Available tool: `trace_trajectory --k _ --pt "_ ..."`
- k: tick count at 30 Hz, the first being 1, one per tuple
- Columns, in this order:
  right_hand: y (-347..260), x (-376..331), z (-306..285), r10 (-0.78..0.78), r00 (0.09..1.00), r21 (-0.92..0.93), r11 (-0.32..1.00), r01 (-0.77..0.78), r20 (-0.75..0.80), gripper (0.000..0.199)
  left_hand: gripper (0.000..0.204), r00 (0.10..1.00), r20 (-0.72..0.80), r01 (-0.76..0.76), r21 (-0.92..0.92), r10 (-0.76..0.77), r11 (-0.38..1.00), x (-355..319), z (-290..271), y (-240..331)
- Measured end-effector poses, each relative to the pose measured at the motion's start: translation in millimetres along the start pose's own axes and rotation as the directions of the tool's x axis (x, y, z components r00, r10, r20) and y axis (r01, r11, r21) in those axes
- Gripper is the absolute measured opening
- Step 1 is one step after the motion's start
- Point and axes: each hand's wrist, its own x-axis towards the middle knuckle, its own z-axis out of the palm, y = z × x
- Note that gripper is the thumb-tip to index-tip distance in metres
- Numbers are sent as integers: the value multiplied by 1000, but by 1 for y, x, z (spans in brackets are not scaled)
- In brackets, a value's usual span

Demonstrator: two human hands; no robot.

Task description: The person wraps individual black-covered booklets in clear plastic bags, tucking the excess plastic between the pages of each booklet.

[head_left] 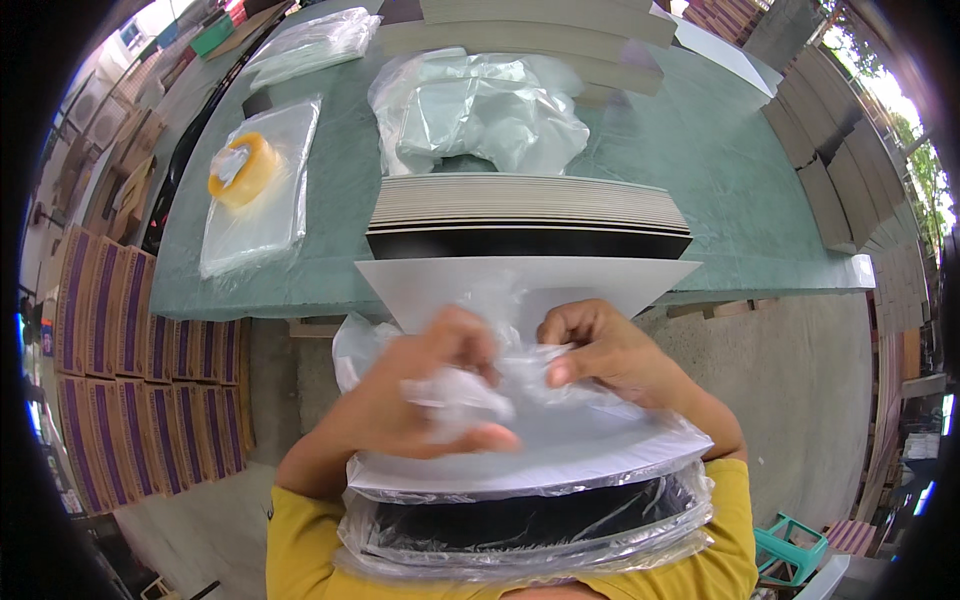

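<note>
Between my hands is crumpled clear plastic film [535,385], partly smeared by motion. My right hand [610,345] is closed, pinching the film between thumb and curled fingers. On the other side, my left hand [430,385] is curled round a bunched part of the film and blurred. Just below them, against my body, is a plastic-wrapped stack [520,520] with a white top and a black front. Beyond my hands a white sheet [460,280] slants down from the table edge, in front of a stack of pale-edged boards [520,205] with a black lower face.
On the green table [720,180] lie a loose plastic heap [480,110] and flat plastic bags [285,195] under a yellow tape roll [243,170]. Grey board stacks [835,150] stand at right. Stacked cartons [150,375] are at left, a green stool [790,550] at lower right.
</note>
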Motion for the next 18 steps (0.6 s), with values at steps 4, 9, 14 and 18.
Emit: trace_trajectory --k 4,9,14,18 --pt "10 15 16 -103 990 -52 994 99 -99 31 43 988 -121 96 -12 -97 995 18 31 -12" --pt "4 1 -13 -48 997 126 990 55 -56 40 39 942 -220 212 -200 -254 957 13 24 -23" --pt "-6 -3 -5 -170 985 -254 952 170 23 35 38 977 -192 67 -125 -90 990 15 20 -22" --pt "-6 -8 -20 -252 967 176 951 256 -44 34 34 979 -198 47 14 -43 999 -4 8 -47"
